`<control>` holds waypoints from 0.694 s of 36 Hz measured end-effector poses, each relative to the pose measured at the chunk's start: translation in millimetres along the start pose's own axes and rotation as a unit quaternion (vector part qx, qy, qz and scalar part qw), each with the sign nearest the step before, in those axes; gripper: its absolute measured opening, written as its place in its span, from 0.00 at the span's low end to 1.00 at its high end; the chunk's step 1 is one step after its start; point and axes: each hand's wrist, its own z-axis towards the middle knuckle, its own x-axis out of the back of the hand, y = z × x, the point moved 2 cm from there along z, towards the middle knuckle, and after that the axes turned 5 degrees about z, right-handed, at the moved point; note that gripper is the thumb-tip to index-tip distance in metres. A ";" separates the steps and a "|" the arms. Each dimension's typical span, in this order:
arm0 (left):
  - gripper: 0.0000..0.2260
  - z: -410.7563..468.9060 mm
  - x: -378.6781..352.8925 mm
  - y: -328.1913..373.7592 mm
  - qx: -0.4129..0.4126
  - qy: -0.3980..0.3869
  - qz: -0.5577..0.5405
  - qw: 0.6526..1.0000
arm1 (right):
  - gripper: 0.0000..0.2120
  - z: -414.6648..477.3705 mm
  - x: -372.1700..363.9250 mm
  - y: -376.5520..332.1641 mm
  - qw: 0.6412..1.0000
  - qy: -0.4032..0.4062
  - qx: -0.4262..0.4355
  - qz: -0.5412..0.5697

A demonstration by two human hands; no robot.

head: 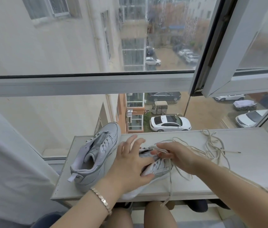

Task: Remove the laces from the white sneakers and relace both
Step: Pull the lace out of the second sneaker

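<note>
Window (80, 86) ledge, wet car park far below. White board (253, 170) set against the glass.

- Left sneaker (97, 153): on the board's left end, upright, toe touching the pane, no lace in it.
- Right sneaker (159, 167): beside it, mid-board, mostly hidden under both hands.
- Left hand (130, 163): fingers spread wide and straight, pressing on the right sneaker. Bracelet (101, 199) on that wrist.
- Right hand (177, 153): fingertips pinch the lace (209, 140) at the eyelets.
- Lace trails right into a loose tangle on the board; one strand hangs over the near edge.
</note>
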 end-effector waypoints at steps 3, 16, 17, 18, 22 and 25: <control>0.20 -0.2 -8.8 -8.2 0.034 -0.083 -0.075 0.993 | 0.11 3.5 -10.2 -4.5 0.999 -0.040 0.009 0.014; 0.18 -1.3 -20.7 -3.5 0.135 -0.115 -0.067 0.982 | 0.20 -7.8 51.2 -52.2 0.989 0.103 -0.097 0.031; 0.18 -1.0 -21.6 -3.0 0.138 -0.118 -0.069 0.981 | 0.19 -10.2 54.6 -58.2 0.989 0.122 -0.076 0.034; 0.18 -1.1 -22.4 -2.6 0.141 -0.119 -0.072 0.980 | 0.19 -12.8 57.8 -64.7 0.986 0.152 -0.044 0.053; 0.18 -3.0 -23.5 -1.4 0.158 -0.116 -0.072 0.978 | 0.22 -23.8 73.0 -87.1 0.945 0.304 0.087 0.079; 0.19 -3.8 -23.5 -1.2 0.175 -0.111 -0.075 0.975 | 0.22 -32.4 88.6 -88.8 0.889 0.385 0.081 -0.235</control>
